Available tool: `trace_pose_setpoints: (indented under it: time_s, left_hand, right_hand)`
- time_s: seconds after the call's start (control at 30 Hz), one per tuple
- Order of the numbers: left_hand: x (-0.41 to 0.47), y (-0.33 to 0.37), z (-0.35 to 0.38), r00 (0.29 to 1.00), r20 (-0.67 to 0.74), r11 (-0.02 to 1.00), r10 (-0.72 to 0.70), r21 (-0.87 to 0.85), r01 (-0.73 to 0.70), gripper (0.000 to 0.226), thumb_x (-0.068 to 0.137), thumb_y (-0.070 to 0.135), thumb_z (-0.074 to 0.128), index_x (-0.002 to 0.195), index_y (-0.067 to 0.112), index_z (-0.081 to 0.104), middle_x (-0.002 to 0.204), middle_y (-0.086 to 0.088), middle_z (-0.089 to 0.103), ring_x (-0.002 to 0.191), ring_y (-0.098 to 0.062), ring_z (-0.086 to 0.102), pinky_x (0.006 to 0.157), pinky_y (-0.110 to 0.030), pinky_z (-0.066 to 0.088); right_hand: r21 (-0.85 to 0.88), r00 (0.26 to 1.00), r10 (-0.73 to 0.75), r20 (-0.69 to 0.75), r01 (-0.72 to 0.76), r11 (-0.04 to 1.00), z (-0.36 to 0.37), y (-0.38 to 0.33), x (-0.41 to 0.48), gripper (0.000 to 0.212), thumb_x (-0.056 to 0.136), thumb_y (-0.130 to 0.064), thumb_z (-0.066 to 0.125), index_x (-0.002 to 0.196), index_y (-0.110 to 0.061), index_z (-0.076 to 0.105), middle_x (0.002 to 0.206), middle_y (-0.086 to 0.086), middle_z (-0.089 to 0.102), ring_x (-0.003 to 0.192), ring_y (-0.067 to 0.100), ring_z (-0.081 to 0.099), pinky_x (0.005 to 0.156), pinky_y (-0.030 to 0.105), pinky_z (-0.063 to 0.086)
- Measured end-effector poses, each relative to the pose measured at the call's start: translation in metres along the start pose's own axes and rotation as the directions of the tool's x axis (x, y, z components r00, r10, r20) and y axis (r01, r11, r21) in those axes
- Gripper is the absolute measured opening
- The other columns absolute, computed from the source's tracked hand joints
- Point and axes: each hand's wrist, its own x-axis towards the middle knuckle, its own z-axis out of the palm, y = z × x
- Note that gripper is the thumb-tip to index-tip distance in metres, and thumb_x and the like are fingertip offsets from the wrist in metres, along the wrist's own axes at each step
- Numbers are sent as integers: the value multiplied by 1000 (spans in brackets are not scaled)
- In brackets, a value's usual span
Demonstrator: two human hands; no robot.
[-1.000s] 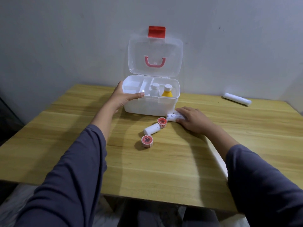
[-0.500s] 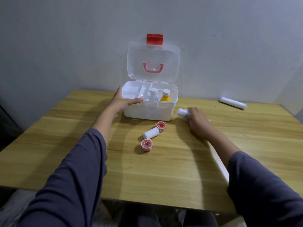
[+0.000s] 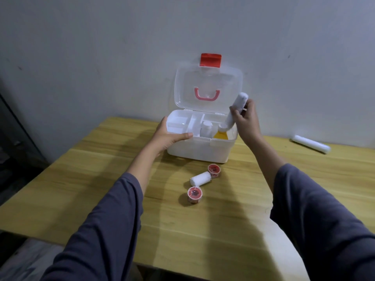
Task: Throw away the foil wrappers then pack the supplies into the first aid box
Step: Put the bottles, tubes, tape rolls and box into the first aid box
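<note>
Your right hand [image 3: 246,120] has lifted off the wooden table [image 3: 233,220] since half a second ago and now grips a white bandage roll [image 3: 236,110], fingers closed round its middle, over the right end of the open first aid box [image 3: 200,148]. Roll stands steeply tilted: long axis near upright, top end leaning right toward the clear lid [image 3: 209,90], bottom end dipping into the box by the yellow bottle [image 3: 221,134]. Your left hand [image 3: 170,136] keeps its hold on the box's front-left rim, thumb along the edge. On the table in front of the box: a shorter bandage roll [image 3: 199,178] lying between two red-capped tape rolls [image 3: 194,194]. One long white roll [image 3: 310,144] lies far right, well apart.
</note>
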Motion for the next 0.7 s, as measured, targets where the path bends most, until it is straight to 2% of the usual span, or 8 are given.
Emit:
trace_pose_setpoints:
  time_s: [0.13, 0.23, 0.33, 0.43, 0.57, 0.63, 0.7]
  left_hand:
    - [-1, 1, 0, 1000, 2, 1000, -8, 9, 8, 119, 36, 59, 85, 143, 21, 47, 146, -2, 56, 135, -22, 53, 115, -41, 45]
    - [-1, 1, 1, 1000, -3, 1000, -1, 11, 1, 120, 36, 58, 85, 143, 21, 47, 147, -2, 55, 136, -21, 53, 115, -39, 45]
    - [-2, 2, 1, 1000, -3, 1000, 1, 10, -1, 120, 35, 58, 84, 143, 21, 48, 146, -2, 56, 134, -21, 54, 110, -35, 46]
    - [-2, 3, 2, 1000, 3, 1000, 6, -2, -6, 118, 37, 55, 86, 143, 20, 48, 146, -2, 56, 133, -21, 54, 103, -30, 45]
    - [0, 1, 2, 1000, 4, 1000, -1, -12, 1, 107, 50, 43, 90, 145, 19, 46, 146, -3, 56, 135, -22, 54, 101, -29, 44]
    - [2, 0, 2, 1000, 5, 1000, 1, -13, -1, 105, 54, 40, 92, 146, 18, 46, 146, -3, 57, 134, -22, 54, 101, -29, 44]
    - [2, -1, 2, 1000, 1, 1000, 2, -23, -2, 104, 61, 35, 96, 149, 19, 44, 147, -3, 57, 135, -21, 54, 102, -29, 43]
  right_hand:
    - [-59, 998, 66, 22, -65, 996, -3, 11, -3, 14, 90, -16, 53, 101, -13, 46, 96, 8, 50, 87, 19, 49, 77, 36, 44]
    - [-95, 992, 96, 82, -89, 992, -8, 11, -3, 23, 88, -17, 55, 108, -7, 52, 98, 7, 53, 89, 19, 51, 78, 34, 46]
    - [-143, 989, 88, 122, -70, 987, -13, 8, -4, 34, 83, -9, 60, 117, -6, 52, 104, 6, 55, 90, 19, 53, 75, 30, 48]
    - [-217, 983, 52, 174, -14, 976, -16, 9, -5, 45, 79, -4, 63, 121, -14, 49, 112, 10, 58, 91, 23, 55, 79, 39, 52]
    - [-312, 975, 10, 222, 62, 948, -19, 12, -5, 35, 82, -9, 64, 115, -15, 58, 117, 11, 62, 105, 28, 60, 87, 40, 52]
    - [-341, 969, -11, 246, 97, 935, -21, 13, -6, 30, 87, -16, 60, 117, -13, 59, 120, 10, 62, 110, 24, 58, 95, 38, 49]
    - [-332, 977, -28, 213, 99, 938, -25, 16, -7, 29, 91, -20, 55, 118, -10, 59, 123, 9, 61, 113, 21, 57, 97, 34, 47]
